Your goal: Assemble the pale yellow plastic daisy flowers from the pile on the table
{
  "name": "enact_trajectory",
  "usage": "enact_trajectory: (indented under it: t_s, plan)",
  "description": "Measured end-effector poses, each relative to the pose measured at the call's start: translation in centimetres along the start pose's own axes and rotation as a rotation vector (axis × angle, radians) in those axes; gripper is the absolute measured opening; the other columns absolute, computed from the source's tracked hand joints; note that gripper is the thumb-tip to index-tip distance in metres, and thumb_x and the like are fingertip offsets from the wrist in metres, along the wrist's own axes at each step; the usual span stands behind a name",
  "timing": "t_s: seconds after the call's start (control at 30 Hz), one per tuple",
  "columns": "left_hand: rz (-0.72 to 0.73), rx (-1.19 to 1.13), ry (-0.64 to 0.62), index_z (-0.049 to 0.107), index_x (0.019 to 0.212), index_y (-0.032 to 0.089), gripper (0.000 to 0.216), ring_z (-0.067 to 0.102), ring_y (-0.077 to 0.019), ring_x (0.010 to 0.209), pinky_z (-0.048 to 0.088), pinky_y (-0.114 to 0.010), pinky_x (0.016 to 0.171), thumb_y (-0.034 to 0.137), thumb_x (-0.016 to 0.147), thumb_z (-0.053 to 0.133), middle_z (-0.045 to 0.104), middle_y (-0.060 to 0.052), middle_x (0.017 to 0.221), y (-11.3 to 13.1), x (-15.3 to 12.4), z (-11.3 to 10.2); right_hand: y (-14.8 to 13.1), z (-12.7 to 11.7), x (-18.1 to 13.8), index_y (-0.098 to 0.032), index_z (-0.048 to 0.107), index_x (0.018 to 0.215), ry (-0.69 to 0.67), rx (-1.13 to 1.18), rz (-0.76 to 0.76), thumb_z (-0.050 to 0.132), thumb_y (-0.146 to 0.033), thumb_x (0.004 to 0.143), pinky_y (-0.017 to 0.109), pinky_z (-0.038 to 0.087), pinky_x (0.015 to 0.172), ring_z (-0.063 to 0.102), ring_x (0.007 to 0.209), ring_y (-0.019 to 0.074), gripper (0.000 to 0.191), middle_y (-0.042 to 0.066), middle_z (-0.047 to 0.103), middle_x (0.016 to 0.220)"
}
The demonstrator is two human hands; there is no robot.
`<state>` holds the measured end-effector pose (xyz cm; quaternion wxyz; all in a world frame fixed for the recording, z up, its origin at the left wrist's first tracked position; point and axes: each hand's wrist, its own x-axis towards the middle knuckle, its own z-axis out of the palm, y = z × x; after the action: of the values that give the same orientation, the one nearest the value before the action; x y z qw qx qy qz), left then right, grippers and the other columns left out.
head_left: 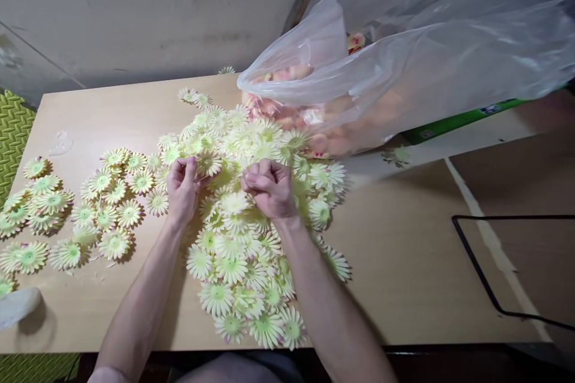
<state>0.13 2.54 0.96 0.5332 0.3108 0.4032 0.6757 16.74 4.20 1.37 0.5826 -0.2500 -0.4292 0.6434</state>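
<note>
A big heap of pale yellow-green fabric daisy flowers covers the middle of a light wooden table. My left hand is closed, its fingertips pinching one daisy at the heap's upper left. My right hand is curled into a loose fist over the heap, fingers pressed together on something I cannot make out. The two hands are about a hand's width apart.
Separate daisies lie spread out on the left of the table. A large clear plastic bag with pinkish pieces inside lies at the back right, over a green box. A black wire frame sits right. Green matting shows at the far left.
</note>
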Motion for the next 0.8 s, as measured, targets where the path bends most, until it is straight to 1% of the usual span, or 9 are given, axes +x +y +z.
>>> enact_trajectory:
  t_s: [0.07,0.17,0.23,0.33,0.4,0.47,0.53,0.6,0.8]
  plan:
    - [0.015,0.032,-0.015,0.056,0.078,0.019,0.029,0.060,-0.0079,0.070,0.058,-0.026,0.071,0.043,0.080,0.072,0.058,0.003,0.078,-0.15,-0.28,0.15,0.33,0.17,-0.08,-0.020,0.048,0.052,-0.027,-0.132,-0.024,0.080,-0.021,0.067,0.022,0.034,0.044,0.036,0.045,0.0066,0.036,-0.007,0.041,0.050]
    - [-0.001,0.124,-0.070,0.059,0.080,0.019,0.026,0.057,-0.0069,0.064,0.055,-0.022,0.065,0.041,0.080,0.072,0.057,0.003,0.072,-0.17,-0.66,0.16,0.72,0.55,-0.19,-0.021,0.070,0.070,-0.083,-0.349,-0.016,0.082,-0.021,0.068,0.025,0.045,0.048,0.053,0.051,0.0095,0.012,-0.002,0.062,0.061]
    - [-0.027,0.156,-0.135,0.060,0.078,0.019,0.026,0.058,-0.0068,0.062,0.054,-0.020,0.062,0.043,0.082,0.070,0.060,0.002,0.071,-0.06,-0.85,0.12,0.91,0.84,-0.25,-0.021,0.075,0.079,-0.063,-0.404,-0.005,0.080,-0.025,0.071,0.026,0.051,0.053,0.059,0.055,0.0113,0.011,0.000,0.068,0.066]
    - [-0.037,0.180,-0.203,0.064,0.077,0.018,0.027,0.065,-0.0093,0.070,0.054,-0.020,0.065,0.044,0.083,0.068,0.070,-0.003,0.082,0.21,-0.98,0.15,1.04,1.06,-0.31,-0.021,0.076,0.083,-0.021,-0.378,0.001,0.079,-0.028,0.074,0.025,0.049,0.048,0.057,0.051,0.0099,0.012,0.000,0.070,0.069]
    - [-0.013,0.235,-0.203,0.070,0.085,0.019,0.021,0.069,-0.0122,0.079,0.055,-0.022,0.069,0.039,0.080,0.073,0.074,-0.005,0.092,0.39,-0.99,0.25,1.01,1.00,-0.31,-0.021,0.076,0.082,-0.022,-0.357,0.010,0.079,-0.027,0.073,0.023,0.046,0.044,0.055,0.048,0.0085,0.011,0.000,0.071,0.069]
    - [0.005,0.281,-0.183,0.074,0.095,0.020,0.024,0.071,-0.0147,0.084,0.057,-0.024,0.074,0.034,0.075,0.078,0.075,-0.006,0.098,0.46,-0.95,0.35,0.95,0.86,-0.30,-0.020,0.076,0.083,-0.036,-0.348,0.020,0.078,-0.026,0.074,0.022,0.046,0.044,0.056,0.048,0.0086,0.011,0.000,0.070,0.067]
    - [-0.008,0.296,-0.160,0.076,0.097,0.021,0.026,0.072,-0.0163,0.085,0.058,-0.026,0.077,0.034,0.074,0.079,0.076,-0.007,0.099,0.40,-0.92,0.36,0.89,0.75,-0.28,-0.020,0.075,0.083,-0.045,-0.344,0.033,0.076,-0.028,0.077,0.022,0.046,0.045,0.058,0.049,0.0092,0.011,-0.001,0.068,0.064]
    - [-0.026,0.297,-0.133,0.078,0.095,0.021,0.025,0.073,-0.0169,0.084,0.058,-0.026,0.077,0.035,0.074,0.079,0.077,-0.006,0.096,0.26,-0.89,0.28,0.82,0.74,-0.25,-0.019,0.075,0.083,-0.041,-0.344,0.045,0.075,-0.030,0.078,0.022,0.045,0.045,0.057,0.048,0.0093,0.012,-0.001,0.066,0.060]
    - [-0.057,0.305,-0.096,0.079,0.090,0.021,0.025,0.073,-0.0175,0.079,0.059,-0.026,0.073,0.034,0.069,0.082,0.078,-0.006,0.090,0.10,-0.86,0.13,0.51,1.04,-0.12,-0.018,0.074,0.076,-0.020,-0.374,0.060,0.077,-0.036,0.075,0.022,0.043,0.044,0.055,0.046,0.0090,0.019,-0.001,0.064,0.057]
